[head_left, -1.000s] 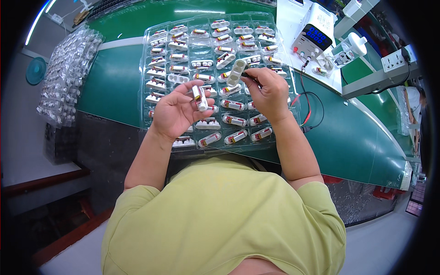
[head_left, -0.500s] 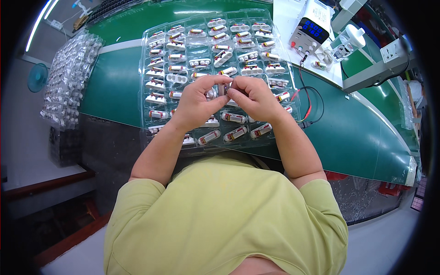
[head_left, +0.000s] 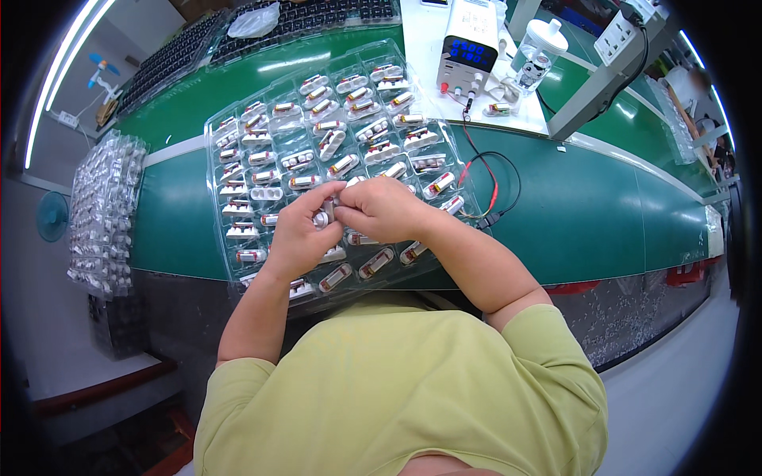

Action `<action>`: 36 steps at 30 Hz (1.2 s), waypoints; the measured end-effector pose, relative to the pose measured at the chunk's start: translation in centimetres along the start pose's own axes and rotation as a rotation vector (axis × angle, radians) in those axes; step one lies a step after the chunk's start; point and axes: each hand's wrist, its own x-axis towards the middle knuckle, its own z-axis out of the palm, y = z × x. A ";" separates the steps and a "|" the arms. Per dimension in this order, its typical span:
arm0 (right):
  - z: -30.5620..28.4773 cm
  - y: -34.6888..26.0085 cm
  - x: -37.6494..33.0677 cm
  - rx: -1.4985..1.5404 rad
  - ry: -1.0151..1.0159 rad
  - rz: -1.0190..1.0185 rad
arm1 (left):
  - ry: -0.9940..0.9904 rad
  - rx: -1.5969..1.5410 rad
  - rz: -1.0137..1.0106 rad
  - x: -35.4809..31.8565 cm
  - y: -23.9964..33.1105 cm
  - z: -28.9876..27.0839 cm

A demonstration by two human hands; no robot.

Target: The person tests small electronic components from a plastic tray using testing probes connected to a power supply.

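The clear compartment tray (head_left: 287,124) serves as reference. It lies on the green bench (head_left: 603,214), set askew, its near edge toward the person. Its compartments carry small white units (head_left: 334,277), many topped with a silver and red component; some lie tilted, others on their sides.

Both hands are above the tray's near half, meeting over its middle columns. The left hand (head_left: 303,226) is pinching a small white piece (head_left: 321,219) between thumb and fingers; the piece is mostly covered. The right hand (head_left: 382,209) is touching the left at the fingertips, its fingers curled inward over the same spot. Whether they grip the piece cannot be told.

Just right of the tray, red and black leads (head_left: 494,192) run across the bench to a power supply (head_left: 467,49), beyond the tray's far right corner, display lit. A lidded clear jar (head_left: 536,59) stands beside the supply. Left of the tray, well apart from the hands, is a stack of filled trays (head_left: 107,208).
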 end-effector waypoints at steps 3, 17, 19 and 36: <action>-0.7 -0.6 0.0 0.206 0.023 0.062 | 0.068 -0.032 -0.201 0.4 -0.3 -1.2; -1.0 2.1 0.4 0.480 0.310 0.241 | 0.345 0.791 -0.056 13.6 -8.2 -7.1; -1.1 2.4 0.3 0.451 0.332 0.224 | 0.171 0.967 -0.235 14.0 -7.2 -6.1; -0.5 -0.5 0.1 0.340 0.153 0.183 | 0.055 -1.021 -0.494 5.2 0.1 0.8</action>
